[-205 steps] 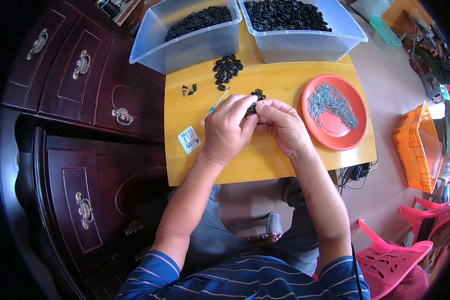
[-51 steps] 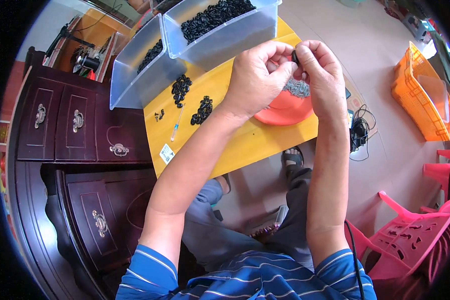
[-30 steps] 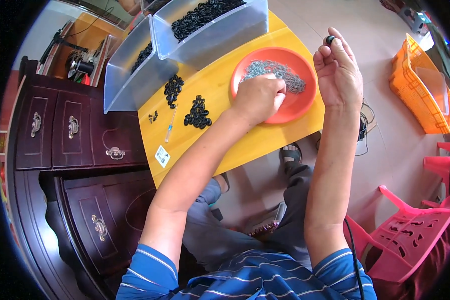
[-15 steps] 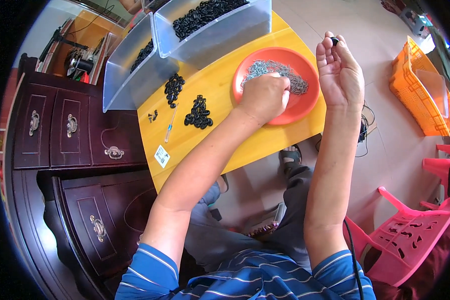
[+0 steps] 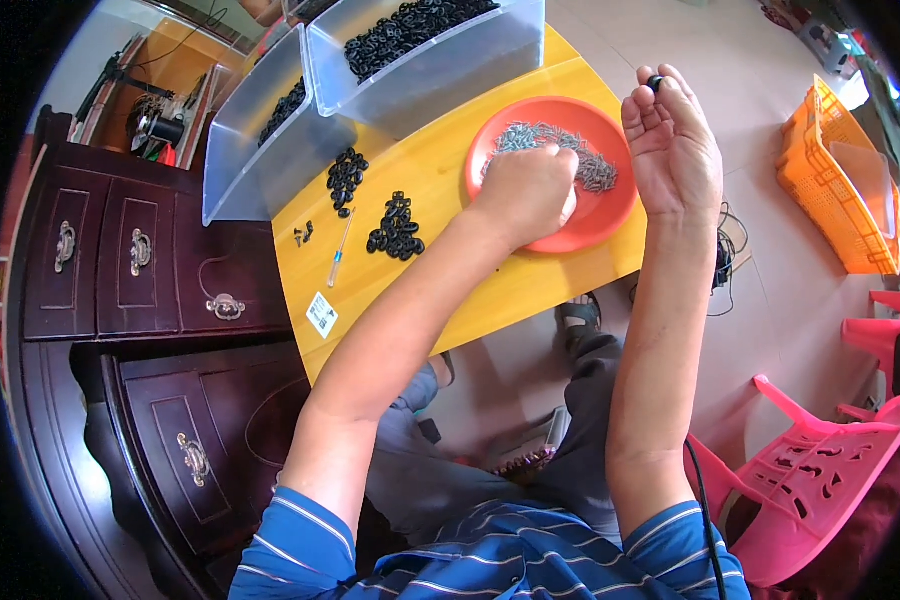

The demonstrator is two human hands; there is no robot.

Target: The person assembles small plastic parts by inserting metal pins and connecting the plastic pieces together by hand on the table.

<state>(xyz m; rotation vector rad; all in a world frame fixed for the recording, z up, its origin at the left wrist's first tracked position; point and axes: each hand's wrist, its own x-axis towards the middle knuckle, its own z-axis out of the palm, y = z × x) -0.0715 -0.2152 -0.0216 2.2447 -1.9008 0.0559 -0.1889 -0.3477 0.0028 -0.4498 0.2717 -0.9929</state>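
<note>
Over the orange-red bowl [image 5: 610, 215], my left hand [image 5: 530, 195] is closed with its fingertips turned down and out of sight; whether it grips anything is hidden. Small silvery screws [image 5: 570, 150] are heaped in that bowl around it. My right hand [image 5: 675, 150] is raised at the bowl's right side, palm up. Its thumb and fingertips pinch a small black plastic part [image 5: 655, 83]. Left of the bowl, a pile of black oval parts [image 5: 397, 230] lies on the yellow table [image 5: 450, 275], with another pile of black parts [image 5: 347, 178] farther back.
Two clear plastic bins [image 5: 425, 85] of black parts stand at the table's back left. A thin screwdriver [image 5: 338, 255] and a white label [image 5: 322, 315] lie near the left edge. Dark drawers [image 5: 150, 250] flank the left; an orange basket [image 5: 830, 190] and pink chair [image 5: 830, 480] stand right.
My right hand has shifted slightly left, the black part still pinched in its fingertips. My left hand stays over the bowl, its wrist turned a little.
</note>
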